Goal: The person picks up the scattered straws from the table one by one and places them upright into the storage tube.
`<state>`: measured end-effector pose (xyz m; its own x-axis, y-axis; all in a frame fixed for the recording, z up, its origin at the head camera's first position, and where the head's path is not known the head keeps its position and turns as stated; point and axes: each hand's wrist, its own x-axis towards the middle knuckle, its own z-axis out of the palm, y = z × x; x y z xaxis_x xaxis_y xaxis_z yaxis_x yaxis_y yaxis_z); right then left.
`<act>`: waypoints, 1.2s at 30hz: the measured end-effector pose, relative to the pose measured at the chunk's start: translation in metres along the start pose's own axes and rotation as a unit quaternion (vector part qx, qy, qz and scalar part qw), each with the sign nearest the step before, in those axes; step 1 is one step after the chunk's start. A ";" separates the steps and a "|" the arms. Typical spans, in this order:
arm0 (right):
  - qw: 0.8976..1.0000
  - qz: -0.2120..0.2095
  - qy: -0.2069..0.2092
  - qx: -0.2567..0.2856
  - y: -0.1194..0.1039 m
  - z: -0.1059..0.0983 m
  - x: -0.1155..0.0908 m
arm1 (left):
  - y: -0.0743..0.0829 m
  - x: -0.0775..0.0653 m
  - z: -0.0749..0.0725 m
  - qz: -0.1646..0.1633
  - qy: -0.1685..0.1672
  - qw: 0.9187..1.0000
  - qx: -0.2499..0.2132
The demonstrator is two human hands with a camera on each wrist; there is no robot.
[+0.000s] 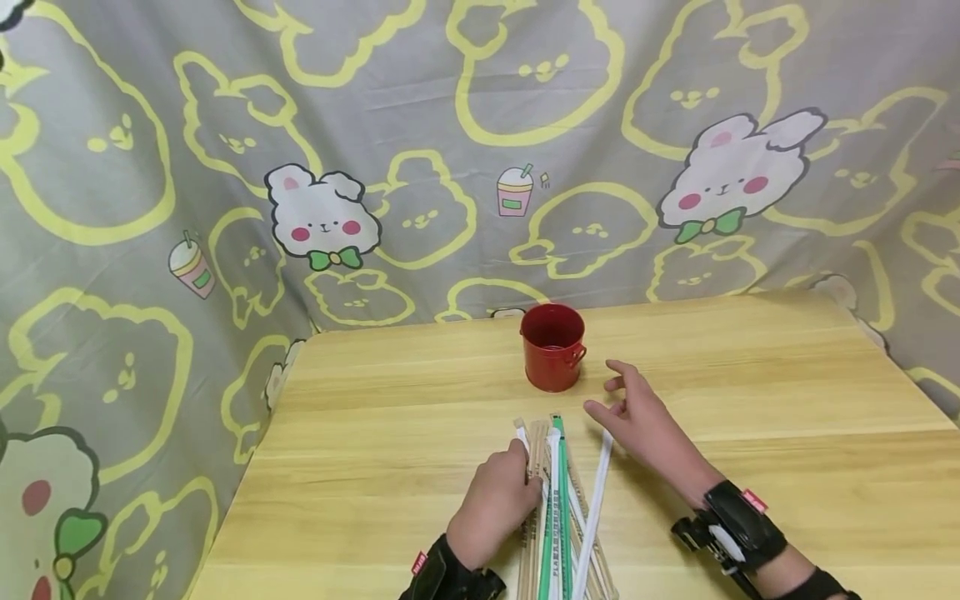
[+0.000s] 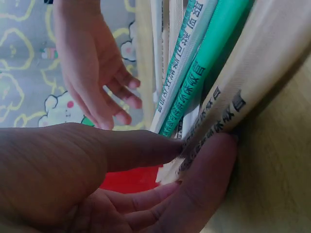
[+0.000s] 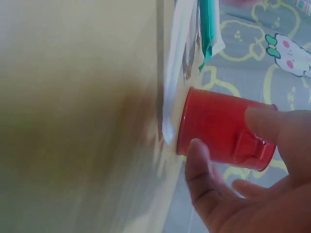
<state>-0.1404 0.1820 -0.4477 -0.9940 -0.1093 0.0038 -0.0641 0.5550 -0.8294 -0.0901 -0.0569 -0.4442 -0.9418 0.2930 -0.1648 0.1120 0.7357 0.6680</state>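
Note:
A pile of paper-wrapped straws [image 1: 555,533], brown, green and white, lies lengthwise on the table before me. At its left side my left hand [image 1: 491,500] pinches brown-wrapped straws [image 2: 233,92] between thumb and index finger, near their far end. My right hand [image 1: 641,421] hovers to the right of the pile, fingers loosely spread, holding nothing. Just beyond it stands a small red metal bucket [image 1: 553,367], upright, with a small handle on its right side; no straws show inside. One white-wrapped straw [image 1: 596,508] slants along the pile's right edge, its far end close to the right hand.
The light wooden table [image 1: 375,400] runs back to a grey curtain [image 1: 420,108] with yellow cartoon outlines, which also hangs along the left and right sides. Black straps with small cameras [image 1: 720,533] sit on both wrists.

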 end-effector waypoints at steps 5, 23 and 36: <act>1.000 -0.010 0.013 -0.008 -0.004 -0.002 -0.016 | -0.004 -0.002 0.003 -0.013 -0.003 0.999 -0.038; 0.998 -0.048 0.022 -0.027 -0.006 -0.002 -0.041 | 0.013 0.007 -0.055 0.058 0.071 0.987 -0.129; 0.993 0.040 -0.065 -0.093 0.000 0.009 -0.051 | 0.053 0.034 -0.097 0.315 0.319 0.859 -0.246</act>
<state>-0.0885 0.1801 -0.4534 -0.9775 -0.1575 -0.1404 -0.0126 0.7075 -0.7066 -0.1466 -0.0672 -0.3437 -0.7430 0.0293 0.6687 0.6639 0.1595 0.7306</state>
